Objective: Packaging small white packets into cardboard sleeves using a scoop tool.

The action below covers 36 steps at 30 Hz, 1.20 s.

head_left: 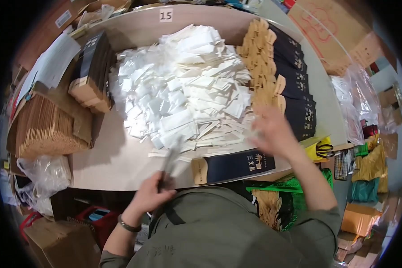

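My left hand [154,192] is closed around the lower end of a narrow grey strip [173,154], too blurred to name more closely. The strip points up toward a large heap of small flat white packets [214,89]. My right hand [272,131] is smeared by motion at the heap's right edge, just below the overlapping rows of dark blue and tan card sleeves [295,67]. Whether its fingers hold anything cannot be made out. One dark blue sleeve with a tan end [228,169] lies flat at the table's front edge, between my two forearms.
Left on the table [98,167] stand another stack of dark sleeves [91,67] and a carton of brown card pieces [53,125]. A green basket [306,185] sits below the right edge, near black-handled scissors [324,150]. Cardboard boxes and plastic bags surround the table.
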Available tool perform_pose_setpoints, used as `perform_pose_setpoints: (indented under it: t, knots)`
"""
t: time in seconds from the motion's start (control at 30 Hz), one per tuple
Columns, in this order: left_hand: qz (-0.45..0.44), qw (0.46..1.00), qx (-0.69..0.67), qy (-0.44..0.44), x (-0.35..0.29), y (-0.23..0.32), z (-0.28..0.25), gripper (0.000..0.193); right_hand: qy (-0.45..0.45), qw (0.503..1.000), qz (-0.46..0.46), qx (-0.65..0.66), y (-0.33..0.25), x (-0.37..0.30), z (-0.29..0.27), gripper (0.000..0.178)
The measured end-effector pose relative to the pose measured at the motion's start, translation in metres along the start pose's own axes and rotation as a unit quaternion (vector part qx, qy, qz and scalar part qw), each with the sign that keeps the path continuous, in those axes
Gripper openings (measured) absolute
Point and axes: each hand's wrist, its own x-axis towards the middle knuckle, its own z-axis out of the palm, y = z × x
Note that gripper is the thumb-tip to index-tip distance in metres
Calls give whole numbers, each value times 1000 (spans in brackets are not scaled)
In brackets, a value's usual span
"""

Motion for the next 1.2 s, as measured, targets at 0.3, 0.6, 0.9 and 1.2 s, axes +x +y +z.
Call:
perform_pose_setpoints:
  t: [0.3, 0.6, 0.9, 1.2]
  knots:
    - [2, 992, 88, -90, 21, 46, 24, 41, -126, 974, -25, 187, -114, -21, 87, 33]
    - [58, 940, 279, 190, -11, -7, 19, 61, -247, 918, 223, 218, -146, -8, 101, 32]
    - [35, 944, 280, 173, -13, -6, 8, 72, -240, 921, 206, 226, -150, 2, 98, 17]
    - [122, 924, 363, 0, 17, 25, -12, 74, -183, 902, 147, 363, -160, 17, 107, 20]
